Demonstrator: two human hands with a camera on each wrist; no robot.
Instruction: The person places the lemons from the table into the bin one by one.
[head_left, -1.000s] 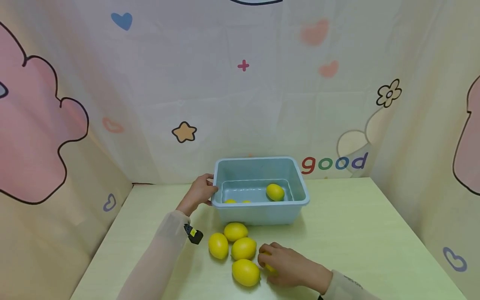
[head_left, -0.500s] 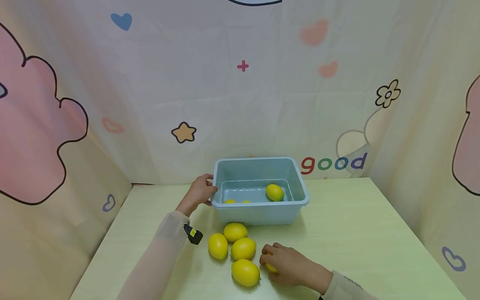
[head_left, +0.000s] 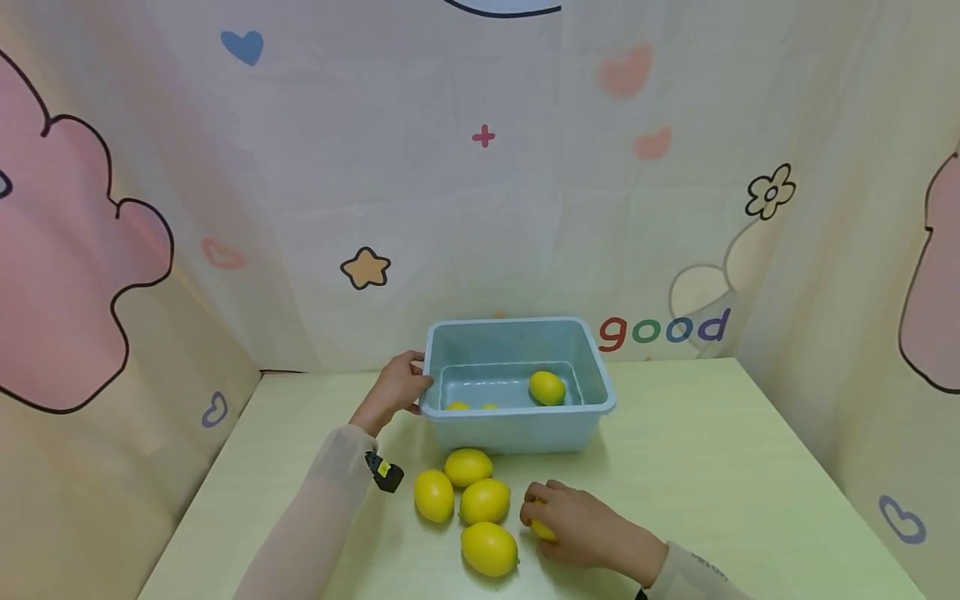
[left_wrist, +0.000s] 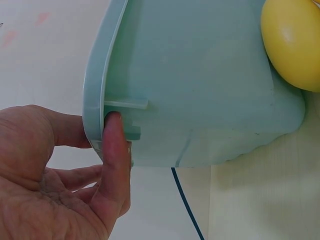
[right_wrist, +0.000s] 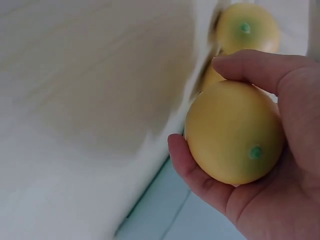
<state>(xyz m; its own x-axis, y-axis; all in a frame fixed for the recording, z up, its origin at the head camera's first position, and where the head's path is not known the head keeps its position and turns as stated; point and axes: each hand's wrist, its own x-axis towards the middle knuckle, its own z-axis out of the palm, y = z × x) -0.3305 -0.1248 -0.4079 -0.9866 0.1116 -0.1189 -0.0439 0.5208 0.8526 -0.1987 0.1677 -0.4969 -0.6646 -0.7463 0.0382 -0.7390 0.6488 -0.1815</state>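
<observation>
The held lemon (right_wrist: 232, 132) is right of four loose lemons (head_left: 485, 502), nearer than the blue box (head_left: 517, 432), green tip (right_wrist: 255, 152) facing my wrist (head_left: 647, 557), long axis roughly that way. My right grip (head_left: 581, 525) curls around it, spread to its girth; my left grip (head_left: 396, 387) clasps the box's left rim (left_wrist: 95, 85).

1. I count one lemon (right_wrist: 232, 132) between my right fingers (head_left: 537, 492).
2. I see four lemons (head_left: 485, 502) left of those fingers.
3. One bin (head_left: 517, 430) touches my left fingers (left_wrist: 117, 165).
4. I find three lemons (head_left: 547, 388) showing inside it, right of my left fingers.
</observation>
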